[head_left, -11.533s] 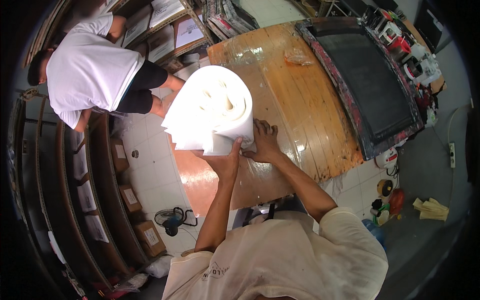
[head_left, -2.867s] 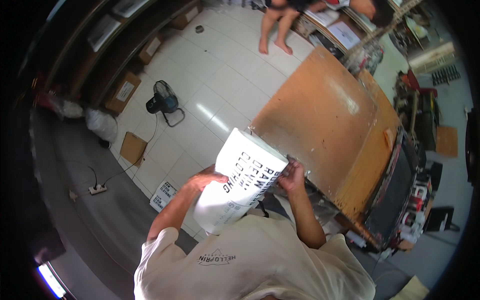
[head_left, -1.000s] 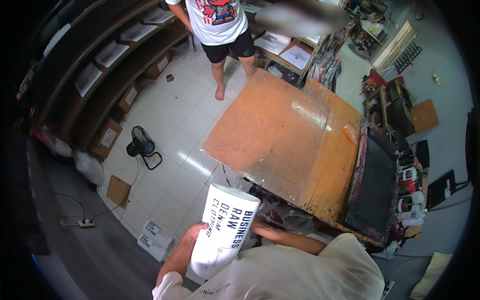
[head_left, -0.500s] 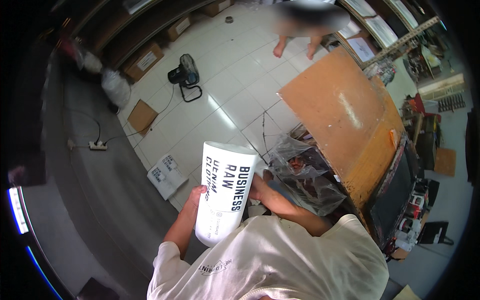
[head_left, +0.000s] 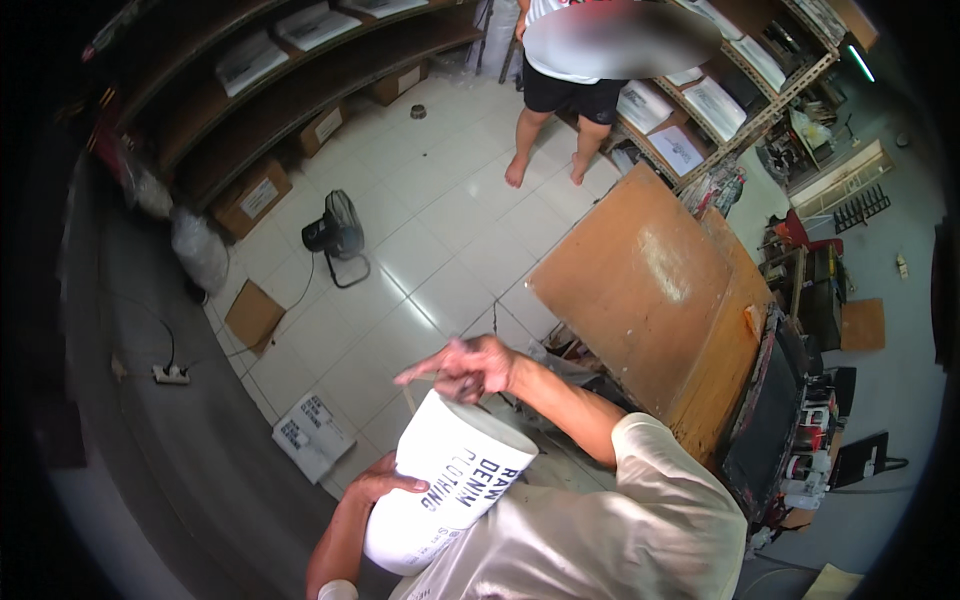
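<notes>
A thick, curved bundle of white plastic packaging bags (head_left: 440,480) with black printing leans against my shirt, its open end facing up and away. My left hand (head_left: 385,480) grips its left side, thumb across the front. Just above the far end hovers my right hand (head_left: 470,370), slightly blurred, its index finger stretched to the left and the other fingers curled. A thin tan strip (head_left: 408,398) shows under that hand; whether the fingers hold it is hard to make out.
A brown-topped table (head_left: 630,270) stands to my right. On the tiled floor are a black fan (head_left: 338,235), a cardboard piece (head_left: 254,315) and a white printed packet (head_left: 313,437). A barefoot person (head_left: 565,110) stands by shelves (head_left: 690,170) at the back.
My right hand has come off the bundle's right side and up over its far end. The bundle has tilted and dropped lower toward me. The view has shifted, showing more of the person.
</notes>
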